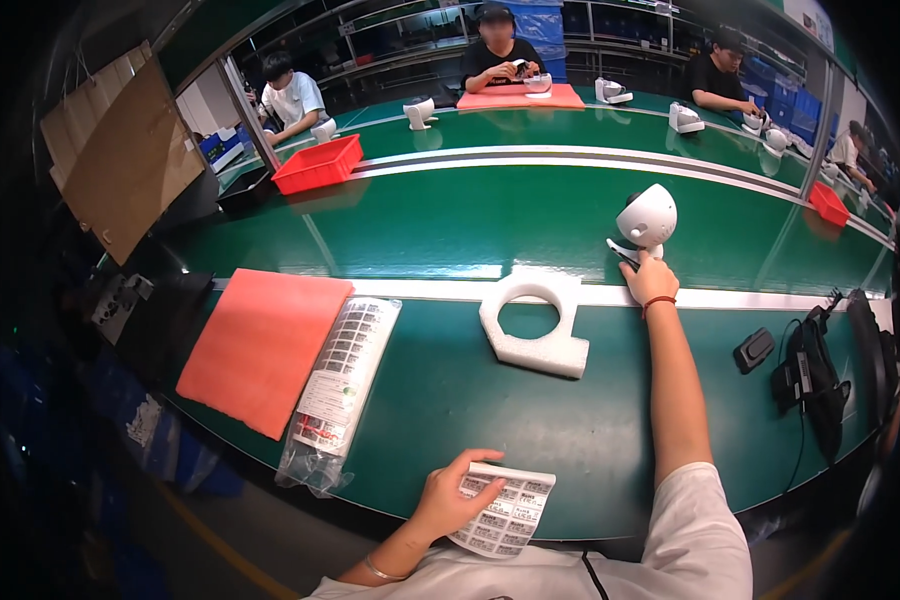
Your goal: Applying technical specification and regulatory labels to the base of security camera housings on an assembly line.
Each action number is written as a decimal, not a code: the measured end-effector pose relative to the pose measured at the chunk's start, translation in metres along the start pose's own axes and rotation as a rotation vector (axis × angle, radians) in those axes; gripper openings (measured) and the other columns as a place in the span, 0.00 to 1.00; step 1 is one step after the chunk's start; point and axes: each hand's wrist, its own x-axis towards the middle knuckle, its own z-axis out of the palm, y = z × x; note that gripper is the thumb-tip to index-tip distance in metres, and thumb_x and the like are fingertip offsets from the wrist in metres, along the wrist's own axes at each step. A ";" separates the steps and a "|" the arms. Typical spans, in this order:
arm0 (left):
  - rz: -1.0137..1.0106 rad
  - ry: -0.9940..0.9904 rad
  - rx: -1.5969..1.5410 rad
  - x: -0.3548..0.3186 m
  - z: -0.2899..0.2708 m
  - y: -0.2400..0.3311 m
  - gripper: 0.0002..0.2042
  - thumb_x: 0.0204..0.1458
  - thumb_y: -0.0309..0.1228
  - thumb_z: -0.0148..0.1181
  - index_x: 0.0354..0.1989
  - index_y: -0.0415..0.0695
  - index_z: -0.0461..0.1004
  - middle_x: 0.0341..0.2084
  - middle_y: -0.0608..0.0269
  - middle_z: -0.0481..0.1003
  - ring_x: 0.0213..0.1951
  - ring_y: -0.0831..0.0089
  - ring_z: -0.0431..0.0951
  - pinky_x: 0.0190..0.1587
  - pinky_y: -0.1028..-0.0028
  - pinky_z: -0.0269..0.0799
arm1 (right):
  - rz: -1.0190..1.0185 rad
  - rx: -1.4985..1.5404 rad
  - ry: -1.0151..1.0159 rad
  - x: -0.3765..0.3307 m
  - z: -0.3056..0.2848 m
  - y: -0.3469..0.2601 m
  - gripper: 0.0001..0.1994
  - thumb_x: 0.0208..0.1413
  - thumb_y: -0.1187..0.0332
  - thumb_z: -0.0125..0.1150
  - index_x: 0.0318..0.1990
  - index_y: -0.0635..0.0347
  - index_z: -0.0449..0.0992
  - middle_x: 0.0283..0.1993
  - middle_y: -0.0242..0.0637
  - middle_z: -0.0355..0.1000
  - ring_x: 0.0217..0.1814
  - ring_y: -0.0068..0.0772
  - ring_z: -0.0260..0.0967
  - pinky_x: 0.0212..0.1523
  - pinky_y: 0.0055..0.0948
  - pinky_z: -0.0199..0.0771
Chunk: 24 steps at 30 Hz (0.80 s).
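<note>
In my left hand (457, 500), near the table's front edge, a sheet of printed labels (515, 515) is pinched between thumb and fingers. The sheet curls a little at its top edge. My right arm is stretched far forward, and my right hand (652, 280) grips the base of a white round-headed security camera (650, 217) on the green conveyor. The camera stands upright, its dark front turned left; my fingers partly hide its base. Between my hands, farther in, lies a white foam block (535, 350) with a round hole.
A pink foam sheet (265, 345) and a plastic-bagged label stack (345, 375) lie left. A small black device (754, 350) and a cabled black device (810, 385) sit right. Red bins (318, 165) (829, 203) stand along the conveyor. Several co-workers handle white cameras beyond.
</note>
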 end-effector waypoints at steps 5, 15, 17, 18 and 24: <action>-0.008 0.003 0.016 0.000 0.000 0.003 0.18 0.53 0.30 0.68 0.52 0.46 0.74 0.34 0.59 0.83 0.37 0.72 0.84 0.40 0.74 0.79 | 0.095 -0.019 -0.082 0.000 -0.006 0.003 0.25 0.57 0.48 0.60 0.58 0.48 0.73 0.45 0.47 0.79 0.48 0.52 0.78 0.46 0.48 0.78; -0.025 0.005 0.006 -0.001 0.002 0.006 0.18 0.53 0.25 0.68 0.52 0.42 0.74 0.34 0.61 0.82 0.37 0.79 0.82 0.40 0.77 0.77 | 0.086 0.024 0.004 -0.004 0.001 0.009 0.20 0.54 0.54 0.62 0.53 0.48 0.75 0.42 0.47 0.79 0.43 0.53 0.78 0.43 0.49 0.78; -0.021 0.009 0.006 -0.001 0.002 0.005 0.18 0.53 0.25 0.68 0.52 0.41 0.74 0.34 0.61 0.82 0.37 0.79 0.82 0.40 0.78 0.77 | 0.078 0.060 0.032 -0.006 0.004 0.010 0.18 0.54 0.55 0.62 0.51 0.47 0.77 0.42 0.46 0.79 0.43 0.53 0.78 0.43 0.48 0.78; -0.018 0.009 0.005 -0.001 0.002 0.005 0.18 0.53 0.25 0.68 0.52 0.41 0.74 0.34 0.61 0.82 0.37 0.79 0.82 0.40 0.78 0.77 | 0.073 0.089 0.067 -0.006 0.004 0.009 0.16 0.54 0.56 0.63 0.49 0.48 0.79 0.40 0.46 0.79 0.43 0.52 0.78 0.43 0.48 0.78; -0.030 0.005 0.003 -0.002 0.002 0.005 0.18 0.53 0.25 0.68 0.52 0.41 0.74 0.34 0.61 0.82 0.37 0.79 0.82 0.41 0.77 0.77 | -0.001 0.561 0.267 0.002 -0.044 -0.020 0.15 0.55 0.53 0.65 0.35 0.56 0.83 0.24 0.42 0.76 0.30 0.39 0.76 0.35 0.34 0.75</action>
